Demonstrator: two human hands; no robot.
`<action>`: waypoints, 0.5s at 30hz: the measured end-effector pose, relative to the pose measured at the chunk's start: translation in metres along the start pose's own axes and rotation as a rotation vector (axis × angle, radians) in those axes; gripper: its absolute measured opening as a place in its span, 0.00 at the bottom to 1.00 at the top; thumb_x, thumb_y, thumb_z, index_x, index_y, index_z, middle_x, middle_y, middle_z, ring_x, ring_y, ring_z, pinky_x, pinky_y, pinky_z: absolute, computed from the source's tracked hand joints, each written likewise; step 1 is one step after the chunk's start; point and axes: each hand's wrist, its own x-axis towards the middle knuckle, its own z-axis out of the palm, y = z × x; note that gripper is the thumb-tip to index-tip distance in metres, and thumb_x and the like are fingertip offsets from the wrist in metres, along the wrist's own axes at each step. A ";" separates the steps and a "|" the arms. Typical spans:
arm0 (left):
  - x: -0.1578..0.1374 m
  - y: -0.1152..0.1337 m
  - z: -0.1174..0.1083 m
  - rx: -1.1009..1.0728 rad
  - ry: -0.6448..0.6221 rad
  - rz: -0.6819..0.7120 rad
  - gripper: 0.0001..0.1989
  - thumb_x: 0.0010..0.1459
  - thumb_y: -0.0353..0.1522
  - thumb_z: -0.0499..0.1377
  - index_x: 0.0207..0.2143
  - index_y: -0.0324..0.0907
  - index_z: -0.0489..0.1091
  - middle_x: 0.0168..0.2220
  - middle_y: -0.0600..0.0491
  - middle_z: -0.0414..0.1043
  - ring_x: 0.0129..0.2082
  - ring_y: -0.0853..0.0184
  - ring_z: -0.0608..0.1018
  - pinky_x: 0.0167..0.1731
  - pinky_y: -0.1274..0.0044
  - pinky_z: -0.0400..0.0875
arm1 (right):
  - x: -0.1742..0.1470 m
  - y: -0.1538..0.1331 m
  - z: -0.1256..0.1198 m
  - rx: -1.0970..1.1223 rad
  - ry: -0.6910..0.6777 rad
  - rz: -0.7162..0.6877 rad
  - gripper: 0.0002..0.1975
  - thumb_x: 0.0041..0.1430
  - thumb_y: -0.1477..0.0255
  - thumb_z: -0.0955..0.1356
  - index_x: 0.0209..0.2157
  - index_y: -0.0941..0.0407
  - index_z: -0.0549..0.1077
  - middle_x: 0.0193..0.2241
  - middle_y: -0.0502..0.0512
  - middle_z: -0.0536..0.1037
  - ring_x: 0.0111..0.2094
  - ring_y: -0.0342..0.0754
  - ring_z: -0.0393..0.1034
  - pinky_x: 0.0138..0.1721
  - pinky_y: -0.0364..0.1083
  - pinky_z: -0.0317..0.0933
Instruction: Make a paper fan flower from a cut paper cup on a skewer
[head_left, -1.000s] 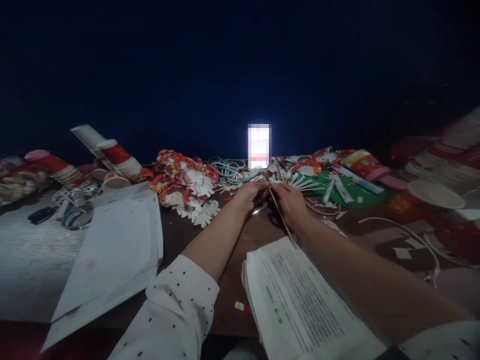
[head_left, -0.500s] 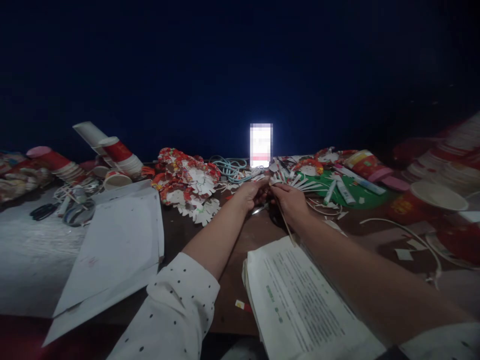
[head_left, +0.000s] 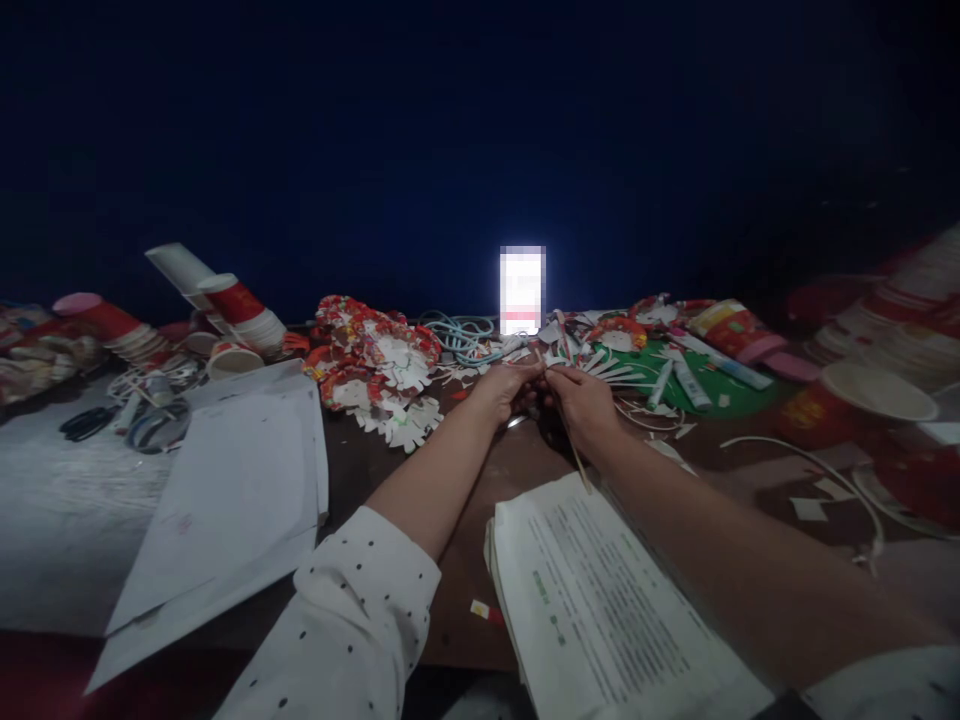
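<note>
My left hand [head_left: 504,394] and my right hand [head_left: 586,402] meet over the middle of the brown table, fingertips pinched close together. From the right fingers a thin tan strip [head_left: 577,455] hangs down toward the printed papers. What the left fingers grip is hidden by the hand. White paper strips [head_left: 611,372] fan out just beyond my right hand; whether they join what I hold I cannot tell. Below the hands, something shiny and metallic [head_left: 517,422] lies partly covered.
Printed papers [head_left: 592,590] lie in front, white sheets [head_left: 240,480] on the left. Red and white fringed paper pieces [head_left: 375,350], blue cord [head_left: 465,338] and a bright screen [head_left: 523,290] stand behind. Right are glue tubes [head_left: 688,380], a green sheet [head_left: 735,397] and paper cups [head_left: 874,390].
Both hands stay together in nearly the same place, with only slight shifts of the fingers. The objects around them have not moved.
</note>
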 end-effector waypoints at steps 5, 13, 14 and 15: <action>0.002 -0.001 0.003 0.033 0.040 0.065 0.10 0.57 0.27 0.65 0.24 0.38 0.69 0.16 0.58 0.66 0.14 0.78 0.67 0.15 0.87 0.59 | 0.000 0.005 -0.001 -0.161 0.015 -0.061 0.14 0.47 0.65 0.70 0.34 0.57 0.81 0.23 0.48 0.76 0.20 0.43 0.65 0.21 0.42 0.60; 0.007 -0.002 0.004 0.043 0.147 0.106 0.10 0.51 0.25 0.68 0.23 0.39 0.68 0.15 0.59 0.65 0.11 0.78 0.65 0.13 0.85 0.56 | -0.007 0.000 0.002 -0.142 -0.050 -0.001 0.10 0.50 0.66 0.70 0.34 0.55 0.79 0.22 0.46 0.74 0.18 0.42 0.65 0.20 0.42 0.64; 0.008 -0.003 0.003 0.020 0.140 0.089 0.10 0.51 0.25 0.68 0.24 0.38 0.69 0.15 0.59 0.66 0.11 0.78 0.66 0.13 0.85 0.57 | -0.008 -0.002 0.003 -0.125 -0.051 0.016 0.09 0.50 0.66 0.70 0.33 0.54 0.79 0.22 0.46 0.75 0.18 0.42 0.66 0.21 0.42 0.64; 0.008 -0.003 0.003 -0.011 0.128 0.072 0.09 0.50 0.25 0.68 0.25 0.38 0.70 0.15 0.59 0.66 0.12 0.77 0.67 0.14 0.85 0.57 | -0.008 -0.003 0.003 -0.103 -0.054 0.039 0.09 0.50 0.67 0.70 0.34 0.54 0.79 0.22 0.47 0.76 0.19 0.43 0.67 0.21 0.42 0.65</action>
